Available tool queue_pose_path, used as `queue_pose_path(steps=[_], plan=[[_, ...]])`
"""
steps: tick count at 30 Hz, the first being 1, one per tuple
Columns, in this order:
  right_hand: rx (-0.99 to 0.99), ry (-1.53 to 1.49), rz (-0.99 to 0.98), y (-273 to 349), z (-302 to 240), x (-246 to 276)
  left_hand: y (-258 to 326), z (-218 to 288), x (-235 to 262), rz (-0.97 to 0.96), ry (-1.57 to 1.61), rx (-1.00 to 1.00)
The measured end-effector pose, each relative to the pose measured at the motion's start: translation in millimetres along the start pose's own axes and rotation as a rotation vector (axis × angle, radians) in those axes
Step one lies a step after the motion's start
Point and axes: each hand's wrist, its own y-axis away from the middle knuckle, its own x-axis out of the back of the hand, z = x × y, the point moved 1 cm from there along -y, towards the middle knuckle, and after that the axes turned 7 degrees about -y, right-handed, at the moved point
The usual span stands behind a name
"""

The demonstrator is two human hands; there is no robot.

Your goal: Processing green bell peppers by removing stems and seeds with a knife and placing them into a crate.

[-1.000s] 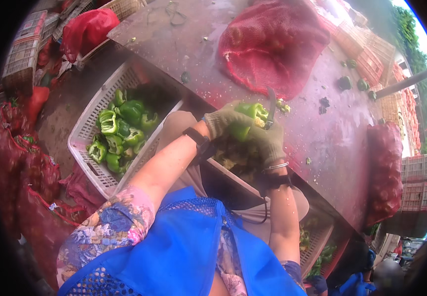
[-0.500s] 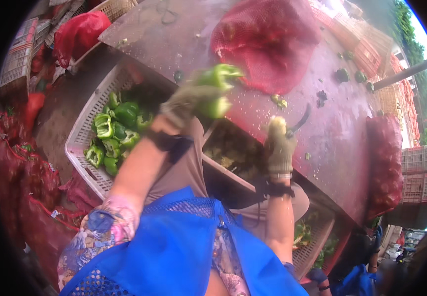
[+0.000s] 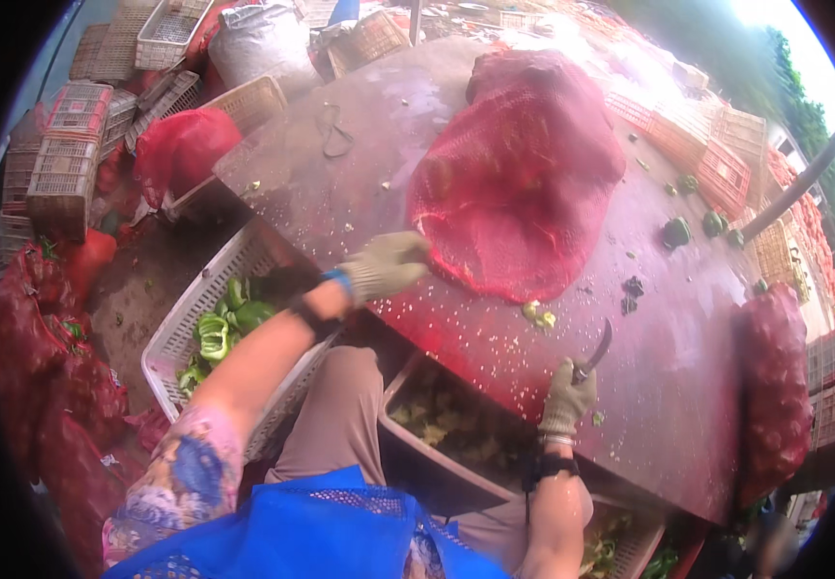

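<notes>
Around the red mesh sack (image 3: 519, 183) you have bare table (image 3: 659, 386) on its right and near sides, with only pepper scraps (image 3: 537, 313) and loose green peppers (image 3: 693, 227) in your way.

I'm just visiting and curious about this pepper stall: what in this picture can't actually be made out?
- What fills the red mesh sack: head view, the netting hides it.
- The left hand fingertips: head view, lost against the sack's edge, so contact is unclear.
- The scraps in the bin under the table: head view, shadowed and blurred.
- The knife handle: head view, covered by the gloved right hand.
</notes>
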Motion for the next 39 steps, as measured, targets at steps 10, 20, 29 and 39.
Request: queue_pose_path(steps=[10,20,29,39], plan=[[-0.082,0.108,-0.129,7.7,-20.8,-5.9,-152.8,29.5,-43.5,0.080,-0.425,0.277],[-0.163,0.027,-0.180,1.8,-25.2,-5.9,-189.0,-40.4,15.9,0.059,-0.742,0.269],[-0.155,0.104,-0.203,5.2,-15.2,-5.8,-169.6,-7.2,-7.0,-0.010,-0.494,0.413],[-0.099,0.059,-0.209,2.4,-16.3,-19.2,-71.1,58.7,-48.6,-0.028,-0.213,-0.246]])
